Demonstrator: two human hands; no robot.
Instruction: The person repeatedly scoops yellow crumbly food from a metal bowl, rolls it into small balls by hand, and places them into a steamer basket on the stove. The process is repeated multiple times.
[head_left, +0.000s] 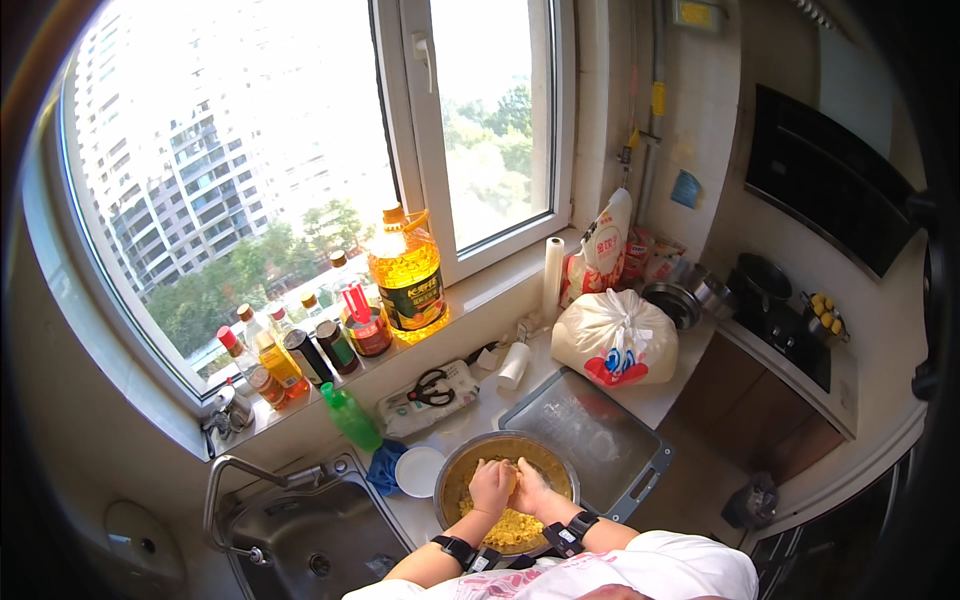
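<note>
Both hands meet over a wide metal bowl (576, 487) on the counter. Inside lies a crumbly yellow mixture (517, 529), lumpy and loose. My left hand (491, 484) is curled, its fingers pressed towards my right hand (531, 487), which is cupped to meet it. Between the palms a bit of a yellow lump (514, 481) shows; most of it is hidden by the fingers. Just left of the bowl is a small white plate (420, 472). A grey-rimmed board (585, 435), dusted with white powder, lies to the right.
A steel sink (300, 525) with a tap (217, 487) is at left. Scissors (431, 388) rest on a white packet (405, 416) behind. An oil jug (409, 285) and several bottles line the sill. A tied bag (615, 337) stands behind the board; a pot (825, 322) holds yellow balls.
</note>
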